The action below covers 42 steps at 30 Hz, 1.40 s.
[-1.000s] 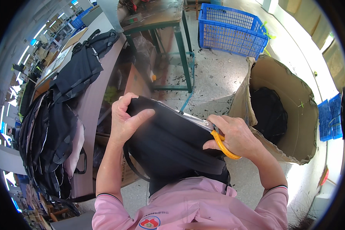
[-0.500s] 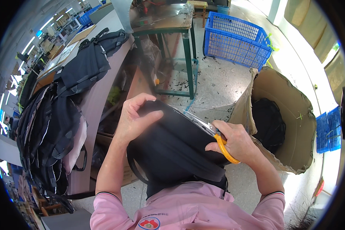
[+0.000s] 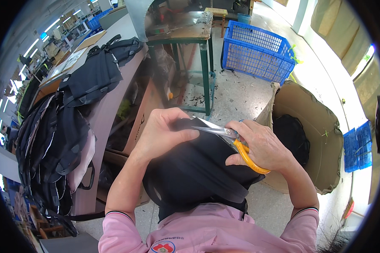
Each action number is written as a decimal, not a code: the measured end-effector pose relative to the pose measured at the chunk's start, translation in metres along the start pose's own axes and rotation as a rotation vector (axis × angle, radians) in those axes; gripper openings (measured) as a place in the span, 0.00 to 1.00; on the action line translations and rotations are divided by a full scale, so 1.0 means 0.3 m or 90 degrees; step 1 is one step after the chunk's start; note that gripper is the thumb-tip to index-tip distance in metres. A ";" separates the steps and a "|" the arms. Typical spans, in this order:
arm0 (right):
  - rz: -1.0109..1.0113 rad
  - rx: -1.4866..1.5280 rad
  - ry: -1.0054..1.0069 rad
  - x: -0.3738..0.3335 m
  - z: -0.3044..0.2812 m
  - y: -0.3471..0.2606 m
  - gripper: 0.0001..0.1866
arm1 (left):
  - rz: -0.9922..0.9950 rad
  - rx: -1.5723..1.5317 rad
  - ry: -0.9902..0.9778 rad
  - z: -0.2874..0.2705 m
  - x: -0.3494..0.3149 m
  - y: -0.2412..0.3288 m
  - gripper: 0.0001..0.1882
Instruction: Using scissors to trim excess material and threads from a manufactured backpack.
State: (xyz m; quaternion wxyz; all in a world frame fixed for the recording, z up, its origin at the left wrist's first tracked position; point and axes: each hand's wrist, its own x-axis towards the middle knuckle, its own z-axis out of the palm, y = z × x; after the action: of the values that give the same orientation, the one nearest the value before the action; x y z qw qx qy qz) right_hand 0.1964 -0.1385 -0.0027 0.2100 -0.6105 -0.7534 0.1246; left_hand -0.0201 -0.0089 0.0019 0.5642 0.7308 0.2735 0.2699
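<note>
A black fabric bag piece (image 3: 194, 168) lies across my lap and rises toward my hands. Its far edge is pinched between the thumb and fingers of my left hand (image 3: 162, 133). My right hand (image 3: 257, 145) grips scissors (image 3: 242, 154) with yellow-orange handles. Their silver blades are parted and point left at the fabric's edge, with the tips close to my left thumb. Whether fabric sits between the blades I cannot tell.
On the left, a bench (image 3: 109, 109) carries a heap of black bags (image 3: 50, 152). A cardboard bin (image 3: 325, 160) holding black fabric (image 3: 289, 137) stands to my right. Beyond are a blue crate (image 3: 257, 55) and a green-legged table (image 3: 204, 76). Dark scraps litter the floor.
My right hand has moved the scissors slightly, and their blades have parted and swung more level toward my left hand. My left hand has shifted right and closed on the fabric's edge.
</note>
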 end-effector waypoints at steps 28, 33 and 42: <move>0.028 -0.048 -0.079 -0.011 -0.067 -0.004 0.33 | 0.027 0.097 -0.002 0.061 0.010 0.011 0.37; -0.043 -0.142 -0.016 -0.001 -0.077 -0.012 0.35 | 0.025 0.113 0.011 0.095 0.005 0.018 0.51; -0.034 -0.048 -0.111 -0.017 -0.095 0.021 0.27 | 0.029 0.118 0.008 0.111 0.001 -0.014 0.55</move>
State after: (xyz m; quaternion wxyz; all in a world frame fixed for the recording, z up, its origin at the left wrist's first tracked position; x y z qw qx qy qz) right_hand 0.2160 -0.1439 0.0188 0.1240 -0.5843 -0.7892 0.1429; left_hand 0.0031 -0.0304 -0.0094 0.4865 0.7840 0.2843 0.2606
